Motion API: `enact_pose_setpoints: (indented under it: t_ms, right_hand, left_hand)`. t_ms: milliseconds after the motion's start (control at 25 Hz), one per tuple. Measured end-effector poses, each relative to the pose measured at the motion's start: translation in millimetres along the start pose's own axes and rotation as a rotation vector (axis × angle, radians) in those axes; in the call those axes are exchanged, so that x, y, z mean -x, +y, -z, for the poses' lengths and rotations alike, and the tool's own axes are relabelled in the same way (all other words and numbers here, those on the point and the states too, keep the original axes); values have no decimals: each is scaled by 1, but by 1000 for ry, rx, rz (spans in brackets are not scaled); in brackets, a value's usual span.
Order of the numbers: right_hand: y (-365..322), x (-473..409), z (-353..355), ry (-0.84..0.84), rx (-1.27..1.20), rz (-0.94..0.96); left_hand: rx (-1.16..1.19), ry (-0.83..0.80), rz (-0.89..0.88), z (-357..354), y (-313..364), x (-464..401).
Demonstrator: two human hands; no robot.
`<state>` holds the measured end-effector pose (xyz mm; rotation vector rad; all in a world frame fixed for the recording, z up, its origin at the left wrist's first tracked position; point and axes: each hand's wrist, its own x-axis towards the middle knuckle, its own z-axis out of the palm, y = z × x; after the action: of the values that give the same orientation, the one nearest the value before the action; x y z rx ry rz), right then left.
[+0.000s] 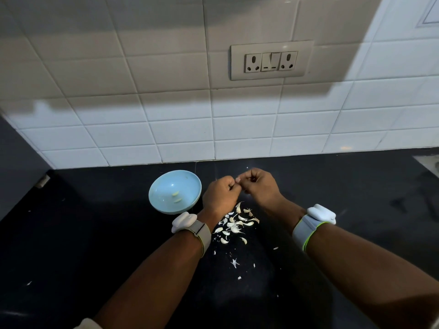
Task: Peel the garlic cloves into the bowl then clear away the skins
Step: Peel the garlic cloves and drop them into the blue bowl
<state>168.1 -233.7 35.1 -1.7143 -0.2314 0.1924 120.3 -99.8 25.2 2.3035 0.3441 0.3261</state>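
Head view: left hand [221, 192] and right hand [257, 184], fingers curled, are pinching a barely visible garlic clove [238, 179] together, peeling; blue bowl [166, 206] sitting at nine o'clock, skins [234, 225] at six. Next: dropping clove bowlward.

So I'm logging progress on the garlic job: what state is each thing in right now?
Left hand: curled, pinching a small clove with the right.
Right hand: curled, pinching the same clove.
Bowl: upright on the counter, two peeled cloves inside.
Garlic pile: cloves and skins loose on the counter, uncleared.
Wall switch: position unclear.
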Motion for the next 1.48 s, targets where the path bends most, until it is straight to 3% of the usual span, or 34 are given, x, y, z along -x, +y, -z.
enact_pose_setpoints:
  t_ms: [280, 440, 600, 840, 1080, 1320, 1480]
  right_hand:
    - [-1, -2, 4, 61, -252, -140]
    - [0, -2, 8, 41, -297, -190]
    - [0, -1, 11, -7, -274, -205]
    - [-2, -2, 12, -70, -359, -234]
    - [-6, 1, 8, -65, -497, -243]
    - [-6, -4, 2, -47, -516, -229]
    - [-7, -4, -2, -93, -507, -208]
  left_hand:
    - [77, -107, 143, -5, -11, -8]
    - [52, -69, 163, -4, -9, -5]
    - [215, -45, 49, -6, -2, -7]
    - [33, -48, -215, -1, -2, -5]
    - [303, -73, -50, -6, 3, -7]
    - [238, -21, -171, -6, 5, -6]
    - [421, -46, -4, -3, 12, -5]
